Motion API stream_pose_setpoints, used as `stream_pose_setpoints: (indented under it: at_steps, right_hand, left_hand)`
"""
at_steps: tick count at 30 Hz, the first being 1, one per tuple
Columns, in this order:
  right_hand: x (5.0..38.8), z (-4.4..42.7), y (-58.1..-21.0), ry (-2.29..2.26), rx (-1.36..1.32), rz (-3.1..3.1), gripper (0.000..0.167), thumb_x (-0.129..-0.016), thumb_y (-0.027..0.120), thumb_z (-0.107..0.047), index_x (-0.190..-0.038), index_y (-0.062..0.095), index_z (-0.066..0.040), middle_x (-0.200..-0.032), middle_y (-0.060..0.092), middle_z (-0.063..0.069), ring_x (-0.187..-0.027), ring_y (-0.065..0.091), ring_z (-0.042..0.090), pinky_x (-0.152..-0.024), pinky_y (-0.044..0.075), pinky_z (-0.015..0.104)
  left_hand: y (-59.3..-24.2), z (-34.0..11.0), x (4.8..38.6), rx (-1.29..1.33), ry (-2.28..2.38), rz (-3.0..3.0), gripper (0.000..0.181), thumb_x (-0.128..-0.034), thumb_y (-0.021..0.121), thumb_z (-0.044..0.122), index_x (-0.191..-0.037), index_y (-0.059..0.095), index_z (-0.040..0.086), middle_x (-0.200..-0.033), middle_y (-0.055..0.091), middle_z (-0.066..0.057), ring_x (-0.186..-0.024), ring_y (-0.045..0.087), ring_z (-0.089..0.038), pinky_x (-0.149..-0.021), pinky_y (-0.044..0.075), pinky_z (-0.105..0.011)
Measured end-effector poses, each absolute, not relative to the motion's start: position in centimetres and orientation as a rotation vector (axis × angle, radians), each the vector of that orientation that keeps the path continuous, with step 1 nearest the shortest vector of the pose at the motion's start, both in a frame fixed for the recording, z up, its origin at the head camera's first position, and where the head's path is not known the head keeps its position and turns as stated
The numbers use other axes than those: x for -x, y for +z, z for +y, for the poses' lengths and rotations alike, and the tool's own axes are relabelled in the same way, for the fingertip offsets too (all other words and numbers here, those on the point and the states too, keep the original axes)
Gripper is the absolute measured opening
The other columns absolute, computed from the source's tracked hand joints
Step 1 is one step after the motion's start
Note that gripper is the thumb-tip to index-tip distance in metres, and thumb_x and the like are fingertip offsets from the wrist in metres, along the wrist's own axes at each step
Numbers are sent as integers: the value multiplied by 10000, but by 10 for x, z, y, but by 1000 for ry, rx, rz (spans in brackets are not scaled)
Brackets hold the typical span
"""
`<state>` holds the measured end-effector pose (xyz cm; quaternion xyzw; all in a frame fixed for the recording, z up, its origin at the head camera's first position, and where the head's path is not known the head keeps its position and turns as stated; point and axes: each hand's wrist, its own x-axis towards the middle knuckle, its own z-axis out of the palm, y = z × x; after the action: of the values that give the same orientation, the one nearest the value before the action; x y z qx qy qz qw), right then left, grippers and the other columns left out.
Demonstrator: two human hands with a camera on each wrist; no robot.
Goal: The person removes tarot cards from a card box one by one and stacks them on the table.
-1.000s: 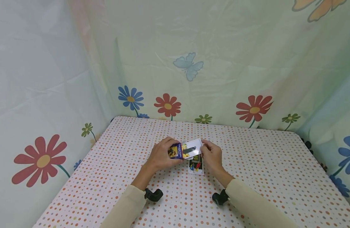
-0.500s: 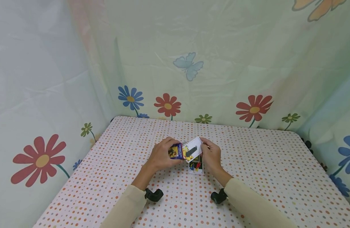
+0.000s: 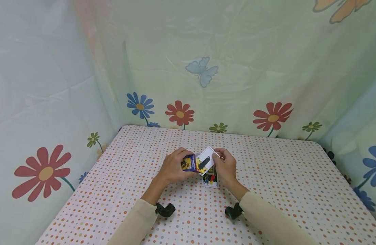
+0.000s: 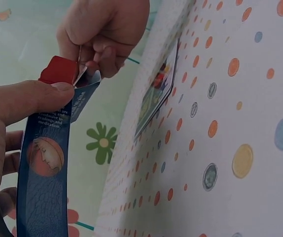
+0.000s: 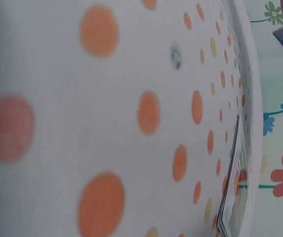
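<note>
My left hand (image 3: 172, 166) grips a dark blue tarot card box (image 3: 187, 163), its open end facing right. In the left wrist view the box (image 4: 43, 197) shows a printed face and small lettering, with a red flap (image 4: 58, 70) standing out at the open end. My right hand (image 3: 226, 167) pinches a white-bordered card (image 3: 205, 160) by its right side; the card is tilted, bears a dark upright shape, and its lower left end is at the box's mouth. Below it on the table lies a small stack of cards (image 3: 210, 181), partly hidden by the held card.
A polka-dot cloth covers the table (image 3: 267, 170). Behind it hangs a curtain (image 3: 237, 85) printed with flowers and butterflies. A black wrist camera (image 3: 165, 210) sits on the left wrist and another camera (image 3: 234, 211) on the right.
My right hand has shifted slightly left, and the card it holds has turned from nearly level to a steeper slant. My left hand and the box have stayed in place.
</note>
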<state>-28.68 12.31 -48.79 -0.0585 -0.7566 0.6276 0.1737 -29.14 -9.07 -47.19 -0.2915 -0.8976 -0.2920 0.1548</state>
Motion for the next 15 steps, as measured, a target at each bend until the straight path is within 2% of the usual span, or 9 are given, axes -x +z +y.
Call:
stream_pose_setpoints:
  at_steps: [8,15]
  right_hand:
    - [282,118,-487,1864,107,-2176,416,-944,668,-77,-1354,611,-118,-972,576,116,-700,602,184,-568,496,228]
    - [280,114,-489,1942,58,-2181,574,-898,642,18,-1447,529,-107,-1022,537,151,-721,596,129,-558,468,225]
  left_hand:
    - [-472,-91,292,845,-827,-2553,678,-694,918,428,-1275,655,201,-1197,626,17,-1019,599,-156,-845,502,-418]
    - [-473,-91,292,825,-837,-2563,681,-693,919,429,-1277,658,200,-1210,630,13,-1026,599,-163,-863,487,-465]
